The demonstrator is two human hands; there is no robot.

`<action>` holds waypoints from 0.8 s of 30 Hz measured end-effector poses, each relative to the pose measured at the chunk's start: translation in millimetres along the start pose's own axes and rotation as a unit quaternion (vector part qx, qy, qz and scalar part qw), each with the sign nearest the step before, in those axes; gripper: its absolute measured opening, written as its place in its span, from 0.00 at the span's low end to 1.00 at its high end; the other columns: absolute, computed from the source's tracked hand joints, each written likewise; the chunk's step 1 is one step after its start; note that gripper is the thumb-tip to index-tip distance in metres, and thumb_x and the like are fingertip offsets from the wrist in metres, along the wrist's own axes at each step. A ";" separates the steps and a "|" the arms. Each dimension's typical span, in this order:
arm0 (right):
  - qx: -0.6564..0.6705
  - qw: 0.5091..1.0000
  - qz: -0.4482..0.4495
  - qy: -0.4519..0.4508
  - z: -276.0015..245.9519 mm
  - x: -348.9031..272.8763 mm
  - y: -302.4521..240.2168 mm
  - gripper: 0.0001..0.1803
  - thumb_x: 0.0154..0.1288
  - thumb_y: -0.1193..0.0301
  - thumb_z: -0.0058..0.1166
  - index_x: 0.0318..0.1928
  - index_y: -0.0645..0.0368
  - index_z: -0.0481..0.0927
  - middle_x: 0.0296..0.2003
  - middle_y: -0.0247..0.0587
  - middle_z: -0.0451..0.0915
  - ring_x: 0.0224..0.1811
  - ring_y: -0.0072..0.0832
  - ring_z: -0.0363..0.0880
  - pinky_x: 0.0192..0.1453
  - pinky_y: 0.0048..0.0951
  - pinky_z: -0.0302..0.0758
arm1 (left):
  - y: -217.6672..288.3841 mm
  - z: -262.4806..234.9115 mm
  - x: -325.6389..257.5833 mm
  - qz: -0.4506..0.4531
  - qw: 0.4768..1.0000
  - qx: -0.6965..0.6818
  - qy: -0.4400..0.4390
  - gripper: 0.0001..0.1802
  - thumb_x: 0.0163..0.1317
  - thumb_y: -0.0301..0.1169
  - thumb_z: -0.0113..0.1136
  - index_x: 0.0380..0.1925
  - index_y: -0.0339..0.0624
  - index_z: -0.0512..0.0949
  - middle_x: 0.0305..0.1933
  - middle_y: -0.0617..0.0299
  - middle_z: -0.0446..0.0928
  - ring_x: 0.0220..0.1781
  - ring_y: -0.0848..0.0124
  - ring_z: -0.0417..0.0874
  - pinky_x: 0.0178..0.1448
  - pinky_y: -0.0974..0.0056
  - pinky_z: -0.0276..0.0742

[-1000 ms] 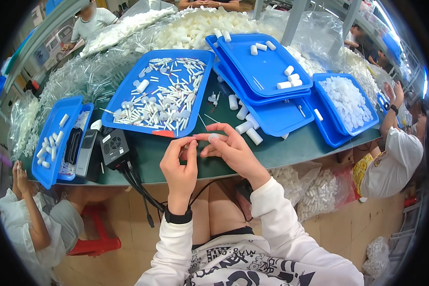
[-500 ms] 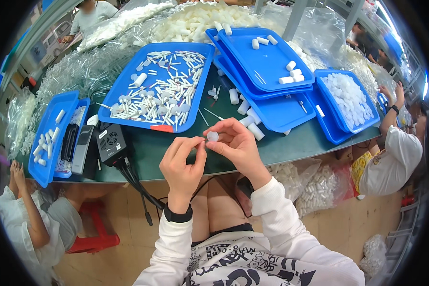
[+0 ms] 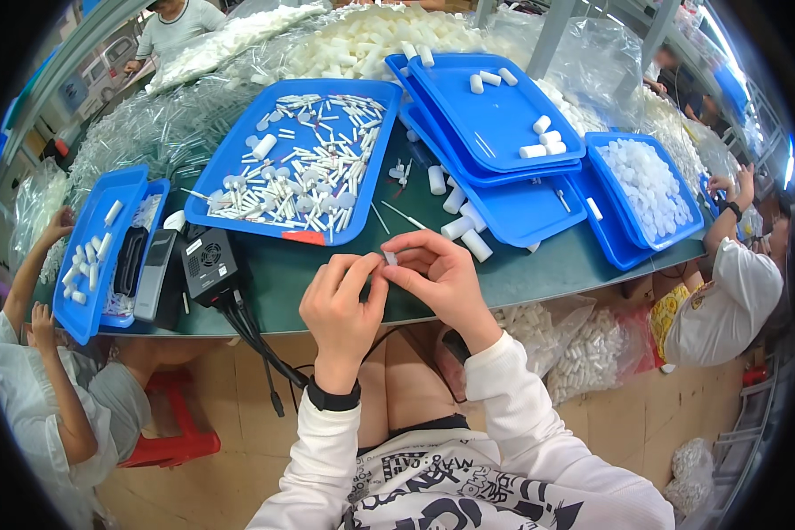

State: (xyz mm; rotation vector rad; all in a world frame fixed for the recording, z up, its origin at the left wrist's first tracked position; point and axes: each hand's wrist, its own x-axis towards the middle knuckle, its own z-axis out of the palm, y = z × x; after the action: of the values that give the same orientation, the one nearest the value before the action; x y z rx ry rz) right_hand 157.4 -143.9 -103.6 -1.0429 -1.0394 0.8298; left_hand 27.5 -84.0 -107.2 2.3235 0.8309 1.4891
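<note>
Over the table's front edge, my two hands meet at the fingertips. A small translucent white disc [image 3: 390, 258] is pinched between the thumb and forefinger of my right hand [image 3: 442, 276], turned nearly edge-on. My left hand [image 3: 337, 305] is closed in a pinch right beside it; whatever its fingertips hold is too small or hidden to tell. Beyond the hands, a blue tray [image 3: 375, 190] holds many thin white sticks, some with round discs on them. Another blue tray [image 3: 595, 152] on the right carries a heap of similar white discs.
Stacked blue trays [image 3: 468, 146] with white cylinders stand behind my right hand; loose cylinders [image 3: 475, 245] lie beside them. A black box with cables [image 3: 208, 265] sits left of my hands. Clear plastic tubes [image 3: 141, 132] are heaped behind. People work on both sides.
The disc has turned from face-on to nearly edge-on, and my fingertips have come closer together. At the left, another person's hand has reached up to the small tray of cylinders.
</note>
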 end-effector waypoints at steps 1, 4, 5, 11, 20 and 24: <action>0.008 1.000 0.005 0.002 -0.2 0.2 -0.5 0.15 0.59 0.80 0.58 0.47 0.65 0.75 0.41 0.39 0.79 0.41 0.22 0.80 0.48 0.21 0.76 | -4.4 2.5 -0.6 0.009 1.000 -0.012 0.002 0.08 0.51 0.22 0.61 0.32 0.44 0.80 0.29 0.64 0.76 0.27 0.69 0.77 0.29 0.67 0.70; 0.029 0.999 0.009 0.021 -0.5 0.4 -1.8 0.18 0.59 0.80 0.58 0.51 0.64 0.73 0.43 0.41 0.79 0.43 0.23 0.79 0.49 0.22 0.76 | -1.2 -4.9 2.6 -0.041 0.993 -0.103 -0.046 0.11 0.54 0.20 0.58 0.38 0.41 0.80 0.32 0.61 0.76 0.31 0.71 0.77 0.33 0.69 0.71; 0.035 0.999 0.000 0.035 0.1 1.1 -3.4 0.19 0.59 0.80 0.58 0.52 0.64 0.72 0.44 0.41 0.78 0.44 0.23 0.79 0.50 0.22 0.76 | 0.8 -7.7 3.8 -0.071 0.985 -0.141 -0.071 0.12 0.56 0.19 0.57 0.41 0.40 0.79 0.34 0.60 0.76 0.33 0.72 0.78 0.35 0.70 0.72; 0.050 0.999 0.008 0.011 -2.4 1.7 -2.5 0.21 0.58 0.80 0.59 0.52 0.65 0.72 0.47 0.43 0.78 0.46 0.24 0.78 0.52 0.24 0.76 | -13.4 -7.7 -2.0 -0.146 0.944 -0.292 -0.045 0.15 0.55 0.15 0.58 0.44 0.34 0.78 0.37 0.59 0.78 0.38 0.72 0.81 0.43 0.71 0.75; 0.061 0.997 0.041 0.009 -4.2 -0.2 -7.3 0.15 0.56 0.82 0.60 0.46 0.68 0.78 0.42 0.42 0.81 0.43 0.26 0.81 0.50 0.24 0.77 | -5.0 -14.2 1.6 -0.243 0.895 -0.370 -0.053 0.05 0.54 0.14 0.60 0.32 0.29 0.80 0.34 0.57 0.79 0.37 0.72 0.81 0.42 0.74 0.76; 0.040 0.998 0.053 0.002 -4.3 -0.3 -7.2 0.14 0.56 0.81 0.60 0.44 0.68 0.79 0.41 0.43 0.82 0.43 0.25 0.81 0.50 0.24 0.77 | -11.7 -13.0 -4.6 -0.226 0.909 -0.348 -0.046 0.05 0.53 0.14 0.61 0.31 0.31 0.81 0.33 0.58 0.78 0.33 0.74 0.80 0.37 0.72 0.75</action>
State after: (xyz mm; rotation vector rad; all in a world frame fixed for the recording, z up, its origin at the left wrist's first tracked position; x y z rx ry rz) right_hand 161.8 -147.6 -97.5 -1.0379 -0.9458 0.9479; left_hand 10.6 -78.4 -110.7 1.5319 0.6122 1.1932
